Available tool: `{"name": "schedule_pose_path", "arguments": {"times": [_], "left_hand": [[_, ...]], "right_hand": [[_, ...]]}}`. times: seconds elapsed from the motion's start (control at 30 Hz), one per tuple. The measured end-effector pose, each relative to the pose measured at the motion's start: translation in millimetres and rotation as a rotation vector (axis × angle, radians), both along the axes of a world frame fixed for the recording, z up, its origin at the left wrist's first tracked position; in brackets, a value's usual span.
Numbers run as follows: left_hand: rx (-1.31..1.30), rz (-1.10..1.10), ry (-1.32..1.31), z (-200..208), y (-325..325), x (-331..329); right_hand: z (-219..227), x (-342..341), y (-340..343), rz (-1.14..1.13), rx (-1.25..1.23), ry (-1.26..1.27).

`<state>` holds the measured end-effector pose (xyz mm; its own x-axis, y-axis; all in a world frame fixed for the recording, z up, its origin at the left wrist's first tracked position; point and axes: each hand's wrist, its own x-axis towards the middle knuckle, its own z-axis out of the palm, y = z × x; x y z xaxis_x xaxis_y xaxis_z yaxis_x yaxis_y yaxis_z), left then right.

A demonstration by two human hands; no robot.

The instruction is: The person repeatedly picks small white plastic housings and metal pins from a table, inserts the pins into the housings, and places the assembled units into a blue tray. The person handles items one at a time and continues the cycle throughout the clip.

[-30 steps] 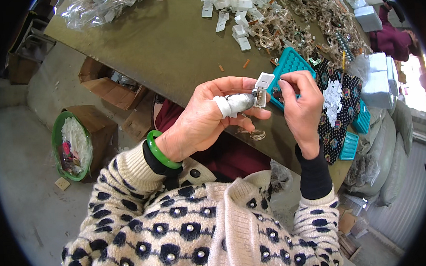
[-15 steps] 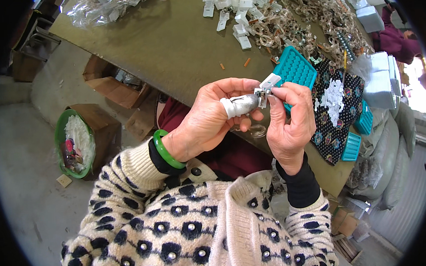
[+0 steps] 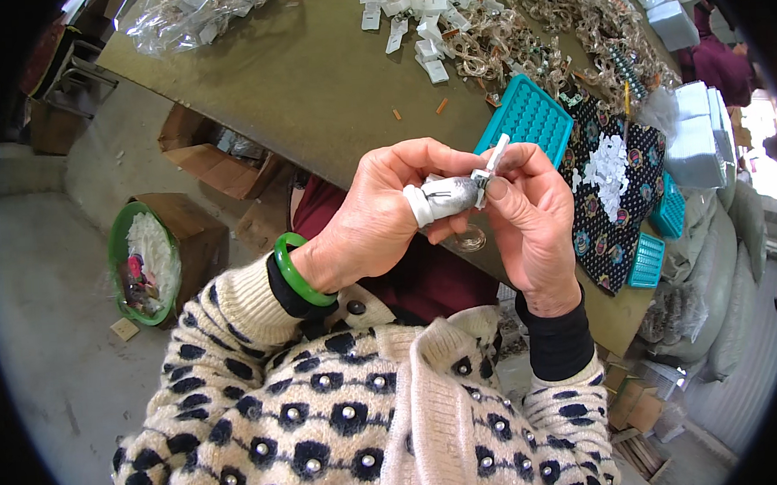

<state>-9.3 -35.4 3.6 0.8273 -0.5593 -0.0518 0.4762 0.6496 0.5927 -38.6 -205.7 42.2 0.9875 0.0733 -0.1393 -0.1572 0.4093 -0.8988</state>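
My left hand (image 3: 371, 210) and my right hand (image 3: 532, 222) meet above the table's near edge. Between their fingertips is a small white plastic part (image 3: 499, 151) with a flat tab tilted upward; its lower end is partly hidden by fingers. A white and grey finger cover (image 3: 446, 197), thick-rimmed at its base, appears to sit on my left thumb, which presses against the part. My right thumb and forefinger pinch the part from the other side. Under the fingers hangs a loop of clear cord (image 3: 470, 238); where it joins is hidden.
Beyond my hands lie a teal ridged tray (image 3: 531, 116) and a heap of white parts with clear cords (image 3: 483, 40). White pieces (image 3: 609, 178) rest on a patterned dark cloth (image 3: 592, 241). Left of the table (image 3: 310, 80) stand an open carton (image 3: 217, 155) and a green-rimmed basket (image 3: 133, 313).
The white part's tab has turned from slanting right to nearly upright. My right thumb and forefinger have closed in nearer my left thumb. The view has shifted slightly.
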Motion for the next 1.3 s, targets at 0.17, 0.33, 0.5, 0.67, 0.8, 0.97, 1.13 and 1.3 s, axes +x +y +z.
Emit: {"name": "schedule_pose_path", "arguments": {"times": [0.17,0.33,0.5,0.67,0.8,0.97,1.13,1.3], "left_hand": [[0.077,0.023,-0.137,0.7,-1.3,-2.8],[0.085,-0.012,-0.029,-4.3,-3.2,-3.3],[-0.018,-0.066,0.048,-7.6,-0.8,-1.5],[-0.111,-0.111,0.066,-10.8,6.2,0.0],[-0.162,-0.138,0.103,-10.8,9.2,0.9],[-0.189,-0.072,0.051,-9.1,6.1,-2.6],[-0.141,0.011,0.068,-11.9,5.2,-5.2],[-0.159,-0.010,0.148,-15.7,6.2,-1.6]], "right_hand": [[-2.9,-1.7,1.8,0.021,0.152,0.034],[-6.1,-1.6,0.8,-0.088,-0.202,-0.145],[-10.3,1.1,0.7,-0.225,-0.690,-0.406],[-8.1,2.2,9.6,-0.306,-0.713,-0.451],[-0.4,0.2,10.6,-0.241,-0.688,-0.393],[-12.4,9.7,15.4,-0.295,-0.795,-0.655],[-19.7,15.4,19.0,-0.249,-0.783,-0.881],[-15.6,7.7,20.7,-0.119,-0.890,-0.785]]}}
